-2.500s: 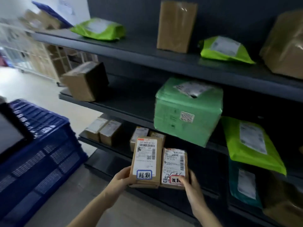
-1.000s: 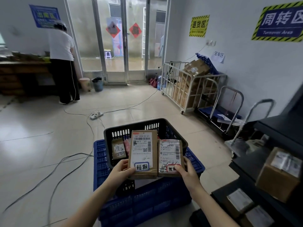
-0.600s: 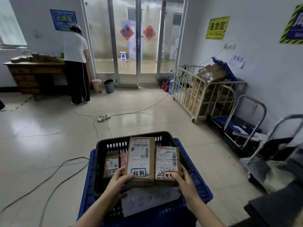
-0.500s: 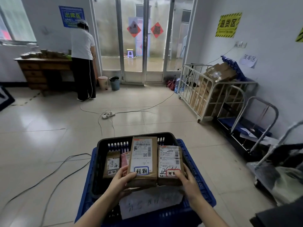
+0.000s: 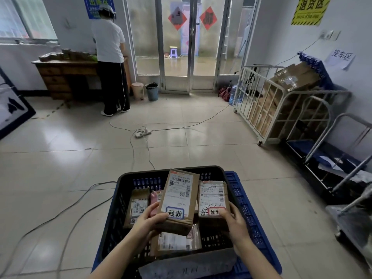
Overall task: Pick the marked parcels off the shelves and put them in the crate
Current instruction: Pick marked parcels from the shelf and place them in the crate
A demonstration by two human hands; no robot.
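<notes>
Both parcels now sit lower over the black crate (image 5: pixel 124 179) than half a second ago, and they have separated: the blue-marked parcel (image 5: pixel 178 200) tilts toward 1 o'clock, while the red-marked parcel (image 5: pixel 213 198) stays level.

Left to right from the crate's 9 o'clock wall: a small brown parcel (image 5: pixel 137 206) and a pink item (image 5: pixel 154 200) already lie inside. The left hand (image 5: pixel 148 220) is closed on the blue-marked parcel's near left corner, thumb on the label face. A flat labelled parcel (image 5: pixel 177 241) lies beneath it. The right hand (image 5: pixel 233 220) is closed on the red-marked parcel's near right corner. The black crate nests in a blue crate (image 5: pixel 247 208).

Risk: each parcel is held by one corner only, so the tilted one could pivot out of the grip. Release from this height may land it on edge across the flat parcel. The red-marked parcel hangs near the 3 o'clock wall and could catch the rim.
</notes>
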